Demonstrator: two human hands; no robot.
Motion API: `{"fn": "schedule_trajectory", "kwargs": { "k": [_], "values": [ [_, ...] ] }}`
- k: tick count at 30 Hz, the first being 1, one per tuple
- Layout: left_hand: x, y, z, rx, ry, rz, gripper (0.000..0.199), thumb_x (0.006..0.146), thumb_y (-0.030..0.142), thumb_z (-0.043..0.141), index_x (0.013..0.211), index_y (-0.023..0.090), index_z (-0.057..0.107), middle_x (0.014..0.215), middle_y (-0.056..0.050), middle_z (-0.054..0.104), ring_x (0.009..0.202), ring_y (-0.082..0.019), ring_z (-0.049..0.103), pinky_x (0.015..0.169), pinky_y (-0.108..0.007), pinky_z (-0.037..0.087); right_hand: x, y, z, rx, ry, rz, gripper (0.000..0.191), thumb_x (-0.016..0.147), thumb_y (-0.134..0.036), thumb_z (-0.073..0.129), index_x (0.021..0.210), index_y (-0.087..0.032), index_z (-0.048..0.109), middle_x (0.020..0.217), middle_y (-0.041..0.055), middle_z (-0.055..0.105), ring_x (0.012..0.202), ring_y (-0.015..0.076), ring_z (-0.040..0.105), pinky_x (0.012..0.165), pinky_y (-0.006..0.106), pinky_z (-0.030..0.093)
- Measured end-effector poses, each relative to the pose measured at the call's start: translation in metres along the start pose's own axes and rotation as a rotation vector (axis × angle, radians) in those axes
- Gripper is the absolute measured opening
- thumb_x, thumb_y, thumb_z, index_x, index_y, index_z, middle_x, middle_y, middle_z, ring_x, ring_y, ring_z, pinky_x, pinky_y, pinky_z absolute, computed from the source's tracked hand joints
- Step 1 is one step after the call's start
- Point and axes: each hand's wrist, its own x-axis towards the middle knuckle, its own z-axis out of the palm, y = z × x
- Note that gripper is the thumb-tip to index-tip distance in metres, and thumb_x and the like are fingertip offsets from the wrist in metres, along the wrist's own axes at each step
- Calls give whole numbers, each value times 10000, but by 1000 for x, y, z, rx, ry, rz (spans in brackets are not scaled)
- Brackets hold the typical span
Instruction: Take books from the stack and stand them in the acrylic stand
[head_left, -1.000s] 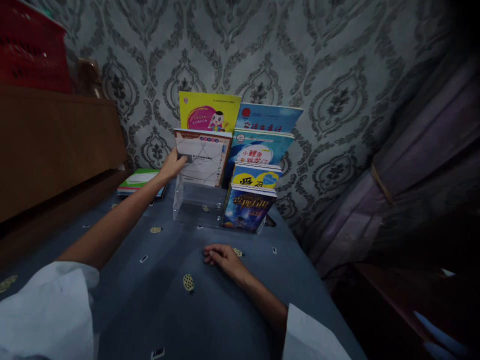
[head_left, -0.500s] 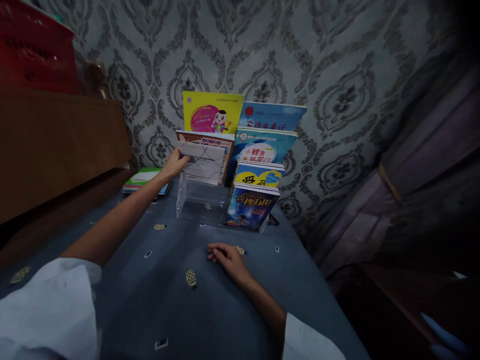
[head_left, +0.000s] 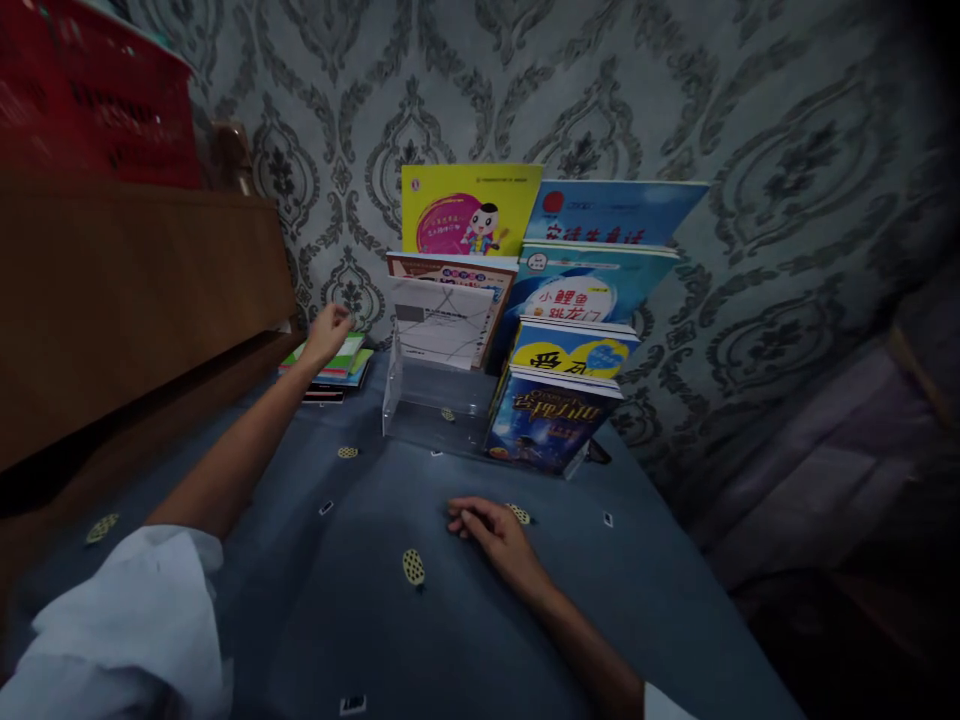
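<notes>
My left hand [head_left: 328, 335] hovers over a low stack of books and booklets [head_left: 346, 362], its fingers loosely bent and apart, with nothing visible in them. My right hand [head_left: 499, 540] lies on the table in front of the rack, fingers relaxed, holding nothing. A clear tiered book rack [head_left: 431, 395] stands before the wall. In its left column a white booklet [head_left: 442, 320] leans in front of a brown-edged book [head_left: 487, 275] and a yellow book [head_left: 465, 210]. The right column bears a dark blue book [head_left: 544, 425] at the front, with several blue and yellow ones behind.
A patterned cloth [head_left: 300, 600] covers the table. On the left stands a brown wooden cabinet [head_left: 142, 290] with a red basket [head_left: 127, 110] on top. Patterned wallpaper [head_left: 360, 120] is behind the rack, and a dark curtain [head_left: 840, 440] hangs at the right.
My left hand has let go of the white booklet, which stays leaning in the rack, and moved left over the book stack. The view has shifted slightly; my right hand stays on the table.
</notes>
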Motion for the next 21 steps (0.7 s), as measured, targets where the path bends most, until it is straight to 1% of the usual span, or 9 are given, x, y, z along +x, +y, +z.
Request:
{"fn": "schedule_trajectory", "kwargs": {
  "k": [2,3,5,7,8,11,15,17,21],
  "values": [
    [-10,-25,4,172,-59,-107,484,871,371,588,1270,110,506,1349,-239,592,1318,-392,494,1088,-575,373,-2,-4,1,-14,-6,8,459,859,-589,621,1037,-186,749,849,92,749,761,207,687,733,348,549],
    [-14,-35,8,245,-99,-138,570,822,401,652,1294,113,514,1413,-249,545,1376,-420,434,1117,-588,333,-3,-6,1,-19,-4,10,461,863,-592,614,1036,-187,751,857,94,748,767,209,688,733,347,549],
    [-20,-52,15,365,-162,-173,735,754,404,724,1373,92,480,1532,-283,405,1464,-470,281,1146,-664,223,-4,-7,1,-23,8,14,471,871,-602,600,1039,-189,753,869,97,746,777,214,687,732,347,551],
    [-20,-64,21,526,-257,-181,831,756,385,733,1460,87,405,1590,-284,304,1503,-463,185,1146,-700,160,-5,-6,1,-28,19,20,501,874,-623,582,1047,-185,753,855,100,741,778,220,684,726,349,552],
    [-18,-69,23,611,-303,-179,847,777,381,720,1491,92,367,1601,-277,283,1511,-451,166,1144,-706,154,-6,-6,1,-38,18,22,519,874,-634,575,1052,-181,753,846,103,738,776,222,682,723,350,551],
    [-16,-82,24,818,-374,-107,797,856,404,649,1525,118,323,1591,-264,317,1503,-428,215,1129,-700,202,-6,-5,-1,-99,-4,20,537,889,-640,546,1068,-178,752,860,111,735,804,230,678,732,348,542],
    [-23,-93,19,875,-362,6,660,908,347,576,1505,167,360,1567,-228,380,1460,-381,332,1149,-650,213,-6,-8,-2,-150,-7,7,508,901,-628,535,1049,-195,756,845,103,730,805,234,677,742,352,536],
    [-28,-95,14,877,-358,31,579,930,272,524,1485,183,388,1548,-204,420,1431,-353,386,1160,-606,223,-6,-9,-2,-149,-9,-2,488,904,-616,540,1044,-202,757,857,102,731,811,237,680,757,358,538],
    [-34,-90,7,875,-359,81,453,933,135,441,1379,179,501,1403,-161,584,1290,-307,545,1093,-454,349,-6,-9,-2,-150,-15,-14,487,902,-615,542,1054,-207,761,875,103,732,812,239,682,754,362,540]
  ]
}}
